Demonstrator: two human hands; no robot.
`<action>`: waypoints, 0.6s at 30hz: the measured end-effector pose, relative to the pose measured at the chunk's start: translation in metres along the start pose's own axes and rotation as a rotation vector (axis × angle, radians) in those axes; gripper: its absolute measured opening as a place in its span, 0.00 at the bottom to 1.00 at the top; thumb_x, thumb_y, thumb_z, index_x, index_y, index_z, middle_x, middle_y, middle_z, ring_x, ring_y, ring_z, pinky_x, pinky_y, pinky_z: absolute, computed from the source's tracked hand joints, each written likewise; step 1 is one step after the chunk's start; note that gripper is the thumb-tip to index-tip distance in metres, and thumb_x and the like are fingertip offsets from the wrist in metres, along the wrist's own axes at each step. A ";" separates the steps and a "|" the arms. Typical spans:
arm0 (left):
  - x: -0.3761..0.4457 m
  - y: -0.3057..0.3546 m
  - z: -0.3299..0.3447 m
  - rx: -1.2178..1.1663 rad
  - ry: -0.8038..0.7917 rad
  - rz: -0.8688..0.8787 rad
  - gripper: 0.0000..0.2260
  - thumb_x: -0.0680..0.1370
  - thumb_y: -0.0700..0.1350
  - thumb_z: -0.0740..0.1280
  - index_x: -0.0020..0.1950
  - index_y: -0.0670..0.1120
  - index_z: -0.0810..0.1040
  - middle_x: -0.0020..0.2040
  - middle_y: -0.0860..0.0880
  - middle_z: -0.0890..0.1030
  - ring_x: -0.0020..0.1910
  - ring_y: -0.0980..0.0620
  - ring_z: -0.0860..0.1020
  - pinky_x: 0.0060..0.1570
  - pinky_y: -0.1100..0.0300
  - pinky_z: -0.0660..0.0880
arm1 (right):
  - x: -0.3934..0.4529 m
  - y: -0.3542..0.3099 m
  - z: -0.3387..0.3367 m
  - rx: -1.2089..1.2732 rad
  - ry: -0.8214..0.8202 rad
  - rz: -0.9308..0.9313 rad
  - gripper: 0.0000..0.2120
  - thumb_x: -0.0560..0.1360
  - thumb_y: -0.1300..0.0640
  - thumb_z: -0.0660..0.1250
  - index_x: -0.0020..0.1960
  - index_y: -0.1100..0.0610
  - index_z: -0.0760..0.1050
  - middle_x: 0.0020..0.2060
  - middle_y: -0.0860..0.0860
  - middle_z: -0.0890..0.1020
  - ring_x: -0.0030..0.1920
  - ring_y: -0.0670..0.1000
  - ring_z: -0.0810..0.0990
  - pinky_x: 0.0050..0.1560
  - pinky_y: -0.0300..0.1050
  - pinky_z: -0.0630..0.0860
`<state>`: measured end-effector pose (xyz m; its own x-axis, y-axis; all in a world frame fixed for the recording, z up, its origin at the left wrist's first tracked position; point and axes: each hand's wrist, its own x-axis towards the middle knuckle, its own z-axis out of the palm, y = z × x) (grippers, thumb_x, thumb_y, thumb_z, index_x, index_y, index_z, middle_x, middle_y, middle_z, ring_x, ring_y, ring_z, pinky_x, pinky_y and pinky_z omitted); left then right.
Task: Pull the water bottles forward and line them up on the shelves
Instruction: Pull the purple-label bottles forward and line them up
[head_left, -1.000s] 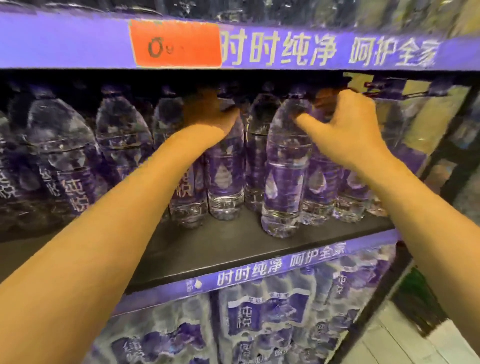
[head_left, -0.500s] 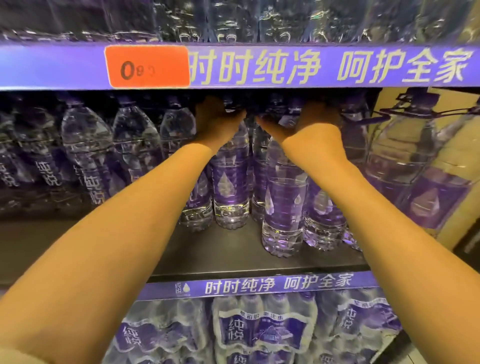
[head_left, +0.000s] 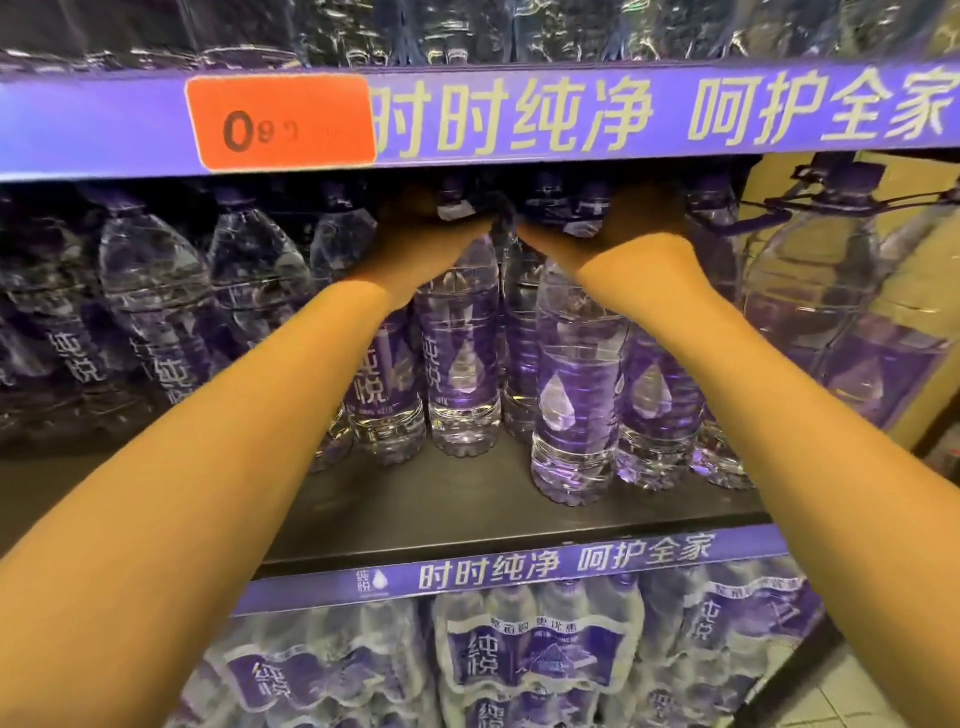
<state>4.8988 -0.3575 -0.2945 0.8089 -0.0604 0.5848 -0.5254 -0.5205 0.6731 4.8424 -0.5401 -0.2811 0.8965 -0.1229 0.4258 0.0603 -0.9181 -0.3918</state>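
Since half a second earlier, both hands have moved closer together and deeper under the upper shelf edge, and the camera has closed in on the shelf.

Head view: the left hand (head_left: 415, 244) reaches up to the neck of a water bottle (head_left: 460, 353) in the middle of the shelf; its fingers curl round the neck area just under the cap, though shadow hides the fingertips. The right hand (head_left: 613, 239) reaches to the neck of the front bottle (head_left: 574, 410), which stands nearest the shelf edge; its fingers curl over the bottle top, their tips also lost in shadow. The thumbs of the two hands nearly meet. Both forearms extend upward and inward from the lower corners, wrists bent slightly back.

The middle shelf (head_left: 467, 509) carries upright purple-labelled bottles in rows: those at left stand set back, those at right nearer the edge. A large jug (head_left: 831, 322) with a handle stands at far right. The upper shelf strip (head_left: 623, 114) bears white characters and an orange price tag (head_left: 283, 122). The lower shelf strip (head_left: 519, 569) fronts shrink-wrapped bottle packs (head_left: 530, 660) beneath.
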 end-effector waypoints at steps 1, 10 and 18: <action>0.001 0.000 0.000 0.055 0.003 0.033 0.10 0.76 0.51 0.73 0.52 0.47 0.79 0.49 0.53 0.82 0.51 0.56 0.79 0.50 0.66 0.75 | 0.002 -0.001 0.002 -0.012 0.045 -0.016 0.44 0.70 0.30 0.64 0.72 0.61 0.63 0.63 0.60 0.73 0.60 0.62 0.72 0.61 0.53 0.70; 0.000 -0.002 0.017 0.292 0.166 0.099 0.20 0.75 0.59 0.71 0.43 0.40 0.80 0.40 0.45 0.82 0.42 0.48 0.81 0.36 0.59 0.70 | 0.002 0.010 -0.017 0.263 -0.154 -0.136 0.38 0.64 0.31 0.72 0.68 0.48 0.69 0.61 0.50 0.77 0.61 0.55 0.75 0.63 0.53 0.73; 0.002 -0.006 0.017 0.094 0.201 0.061 0.12 0.72 0.54 0.75 0.41 0.46 0.79 0.38 0.52 0.80 0.42 0.54 0.81 0.33 0.72 0.70 | -0.004 0.018 -0.011 0.104 -0.021 -0.116 0.25 0.67 0.33 0.71 0.44 0.54 0.71 0.39 0.55 0.75 0.41 0.58 0.71 0.42 0.47 0.69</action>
<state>4.9082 -0.3695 -0.3050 0.7027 0.0718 0.7079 -0.5371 -0.5989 0.5940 4.8351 -0.5606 -0.2815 0.8896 -0.0095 0.4567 0.2082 -0.8814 -0.4240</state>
